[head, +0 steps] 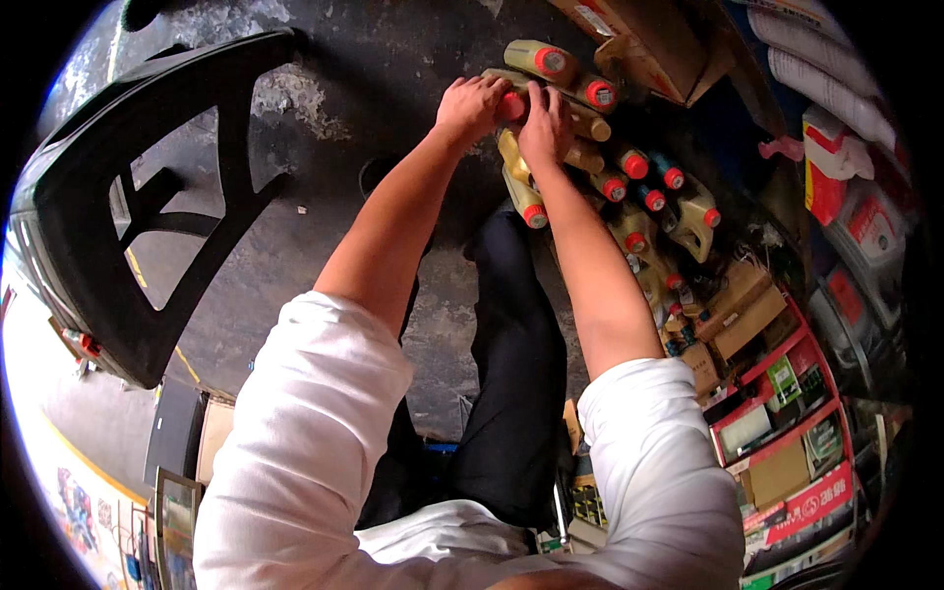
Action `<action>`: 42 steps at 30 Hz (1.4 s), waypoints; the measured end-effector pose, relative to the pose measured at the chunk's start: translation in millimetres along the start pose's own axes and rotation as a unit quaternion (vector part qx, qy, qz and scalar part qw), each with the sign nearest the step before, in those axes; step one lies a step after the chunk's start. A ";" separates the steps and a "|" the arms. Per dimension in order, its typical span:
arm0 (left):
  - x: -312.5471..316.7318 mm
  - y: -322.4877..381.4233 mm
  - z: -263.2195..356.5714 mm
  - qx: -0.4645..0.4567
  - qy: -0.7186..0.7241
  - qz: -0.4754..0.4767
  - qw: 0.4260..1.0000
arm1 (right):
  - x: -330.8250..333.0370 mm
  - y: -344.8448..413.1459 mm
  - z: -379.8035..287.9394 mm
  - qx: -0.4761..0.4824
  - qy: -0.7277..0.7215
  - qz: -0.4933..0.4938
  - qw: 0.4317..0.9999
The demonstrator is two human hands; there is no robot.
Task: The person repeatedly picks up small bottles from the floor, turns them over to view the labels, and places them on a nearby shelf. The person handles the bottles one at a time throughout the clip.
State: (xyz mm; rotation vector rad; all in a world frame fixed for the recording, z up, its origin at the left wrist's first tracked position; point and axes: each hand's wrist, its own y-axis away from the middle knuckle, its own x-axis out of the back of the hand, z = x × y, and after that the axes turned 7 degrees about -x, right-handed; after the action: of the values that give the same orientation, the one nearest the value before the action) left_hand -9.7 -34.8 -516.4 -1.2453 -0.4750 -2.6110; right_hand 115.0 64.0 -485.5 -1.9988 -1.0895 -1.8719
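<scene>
Both my hands reach out to a plastic bottle with a red cap [512, 107]. The fingers of my left hand [473, 107] are bent over the cap's left side. My right hand [544, 129] lies to the right of the cap, its fingers bent; what its fingertips touch is partly hidden. A yellowish bottle [528, 59] with a red cap lies just beyond, with another red-capped bottle [599, 94] beside it. Nearer to me is a pale yellow bottle [522, 195]. Several more bottles, some with red caps, stand or lie to the right, among them a handled jug [693, 221].
A large black plastic frame [234, 147] stands on the dark, worn floor [324, 184] at left. Cardboard boxes [656, 44] are at the top right, with more cardboard [748, 317] lower down. A red shelf [804, 442] with boxed goods is at the lower right.
</scene>
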 end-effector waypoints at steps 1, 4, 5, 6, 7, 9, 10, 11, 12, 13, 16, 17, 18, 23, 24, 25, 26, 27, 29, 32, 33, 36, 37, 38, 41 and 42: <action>6.8 5.5 -0.9 0.000 0.023 0.009 1.000 | 3.4 0.8 0.0 0.025 0.003 -0.010 1.000; 42.0 37.7 14.5 0.009 0.079 -0.001 0.997 | 14.5 12.3 -1.3 0.119 -0.100 -0.002 0.988; 62.4 51.2 21.6 0.000 0.083 -0.006 0.997 | 19.8 18.1 1.1 0.153 -0.138 0.000 0.979; 81.8 66.2 26.0 -0.007 0.085 -0.008 0.996 | 29.7 28.9 -6.0 0.178 -0.186 -0.006 0.966; 99.5 82.0 31.7 -0.016 0.089 -0.009 0.996 | 52.4 45.1 -20.1 0.160 -0.152 -0.033 0.975; 137.5 109.6 48.3 -0.036 0.108 -0.004 0.993 | 92.4 72.0 -36.2 0.192 -0.203 -0.027 0.960; 160.1 125.9 54.0 -0.036 0.111 -0.001 0.993 | 115.2 87.7 -51.4 0.177 -0.190 -0.062 0.964; 181.8 138.8 61.8 -0.028 0.129 0.004 0.991 | 139.4 100.1 -64.5 0.160 -0.177 -0.095 0.967; 208.8 155.4 76.9 -0.019 0.150 0.007 0.989 | 162.0 113.5 -72.1 0.188 -0.202 -0.087 0.957; 231.3 169.8 93.0 -0.012 0.173 0.008 0.985 | 188.7 128.8 -80.9 0.197 -0.216 -0.098 0.951; 298.2 198.3 131.2 -0.034 0.195 -0.008 0.980 | 269.1 169.1 -109.2 0.192 -0.257 -0.115 0.940; 318.5 209.4 145.2 -0.042 0.196 -0.013 0.980 | 293.7 187.2 -114.6 0.176 -0.264 -0.116 0.941; 344.5 217.4 160.3 -0.058 0.205 -0.017 0.977 | 323.6 199.2 -123.4 0.183 -0.269 -0.104 0.940; 467.6 265.8 242.6 -0.092 0.339 0.013 0.936 | 456.0 266.2 -156.3 0.237 -0.240 -0.012 0.941; 494.1 275.6 261.9 -0.097 0.365 0.030 0.925 | 492.5 278.8 -166.4 0.250 -0.228 0.016 0.941; 512.8 287.0 279.3 -0.096 0.394 0.043 0.913 | 520.9 293.0 -173.8 0.260 -0.217 0.038 0.940; 534.3 294.4 294.6 -0.090 0.448 0.037 0.889 | 545.0 301.3 -181.9 0.275 -0.233 0.048 0.932; 550.1 299.2 304.8 -0.088 0.441 0.046 0.892 | 560.8 308.2 -187.2 0.288 -0.221 0.063 0.930; 580.7 310.8 325.5 -0.084 0.430 0.062 0.897 | 591.3 324.9 -197.3 0.310 -0.197 0.090 0.926; 611.6 318.9 345.1 -0.090 0.406 0.073 0.906 | 626.1 343.6 -209.5 0.339 -0.171 0.121 0.917; 618.3 321.6 351.0 -0.091 0.399 0.071 0.910 | 633.8 348.2 -211.8 0.348 -0.160 0.132 0.914; 640.1 325.3 364.8 -0.091 0.368 0.068 0.923 | 645.4 355.8 -216.2 0.360 -0.151 0.164 0.906; 644.1 325.4 364.4 -0.083 0.361 0.066 0.926 | 648.8 359.5 -219.9 0.361 -0.154 0.172 0.904; 649.2 326.7 365.5 -0.080 0.355 0.067 0.929 | 655.6 363.8 -223.3 0.348 -0.155 0.171 0.909; 652.3 333.4 367.2 -0.083 0.401 0.091 0.908 | 657.6 367.7 -226.9 0.343 -0.170 0.163 0.909; 654.1 336.5 363.9 -0.091 0.426 0.066 0.898 | 658.8 370.4 -226.3 0.339 -0.176 0.148 0.912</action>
State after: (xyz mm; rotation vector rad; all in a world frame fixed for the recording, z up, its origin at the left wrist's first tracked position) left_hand -47.5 -242.7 276.7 -0.0627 0.0235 -2.7739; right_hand 121.3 -87.6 288.8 -1.9426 -1.2123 -0.8285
